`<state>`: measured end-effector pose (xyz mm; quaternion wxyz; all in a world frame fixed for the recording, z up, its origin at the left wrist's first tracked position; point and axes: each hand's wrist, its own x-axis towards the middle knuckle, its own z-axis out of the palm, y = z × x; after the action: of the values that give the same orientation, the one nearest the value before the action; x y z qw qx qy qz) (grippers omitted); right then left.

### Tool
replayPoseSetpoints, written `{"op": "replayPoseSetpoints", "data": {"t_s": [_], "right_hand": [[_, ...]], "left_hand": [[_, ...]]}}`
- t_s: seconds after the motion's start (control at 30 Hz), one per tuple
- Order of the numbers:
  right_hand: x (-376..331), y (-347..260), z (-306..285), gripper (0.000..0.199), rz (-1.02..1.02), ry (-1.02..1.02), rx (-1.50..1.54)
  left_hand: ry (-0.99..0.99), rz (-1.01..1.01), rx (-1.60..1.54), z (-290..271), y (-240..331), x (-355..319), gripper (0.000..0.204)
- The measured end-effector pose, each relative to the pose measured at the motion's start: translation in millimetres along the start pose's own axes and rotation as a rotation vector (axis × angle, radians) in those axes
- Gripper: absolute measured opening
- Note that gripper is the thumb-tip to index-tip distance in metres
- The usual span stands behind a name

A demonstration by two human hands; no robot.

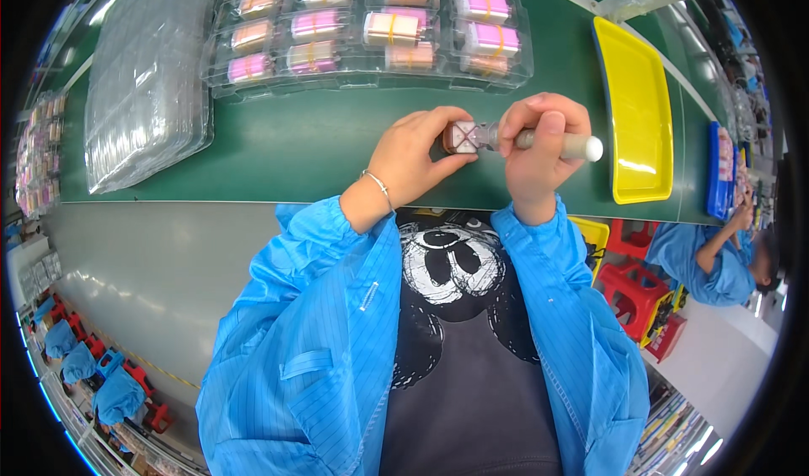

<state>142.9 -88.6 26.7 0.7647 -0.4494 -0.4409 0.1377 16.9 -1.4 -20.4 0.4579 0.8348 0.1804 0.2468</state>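
Observation:
My left hand (403, 157) is closed around a small boxy piece (463, 137) with a pale face crossed by dark lines and a brownish side, just above the green table. Closed in my right hand (541, 152) is a thick, pale cylindrical tool (583, 147) with a rounded white end. Its far part points left at the piece, where a clear or shiny narrow section (486, 136) meets the piece's right side. Whether the two are joined or only touching, I cannot tell.
A clear plastic tray (337, 78) beyond my hands holds several pink, orange and cream blocks with yellow bands. Stacked clear trays (147, 88) stand left, and a yellow tray (642, 114) lies right. Red stools (628, 291) and a person in blue (716, 265) are farther right.

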Motion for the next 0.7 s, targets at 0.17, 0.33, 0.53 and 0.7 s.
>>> {"op": "replayPoseSetpoints", "data": {"t_s": [0.17,0.33,0.53,0.7], "right_hand": [[-3.4,7.7,-2.0,0.016,-0.099,-0.121,-0.020],[-5.0,9.7,-2.0,0.018,-0.038,-0.092,0.008],[-1.5,6.2,0.5,0.018,-0.041,-0.075,-0.017],[-2.8,6.0,1.0,0.018,-0.009,-0.059,-0.006]], "left_hand": [[-0.001,0.000,0.002,0.3,-0.6,-0.9,0.046],[0.006,0.012,0.014,0.9,-1.5,-1.5,0.045],[-0.012,-0.012,-0.005,0.2,-2.3,-1.9,0.045],[-0.006,0.008,0.022,-0.3,-2.5,0.5,0.044]]}}
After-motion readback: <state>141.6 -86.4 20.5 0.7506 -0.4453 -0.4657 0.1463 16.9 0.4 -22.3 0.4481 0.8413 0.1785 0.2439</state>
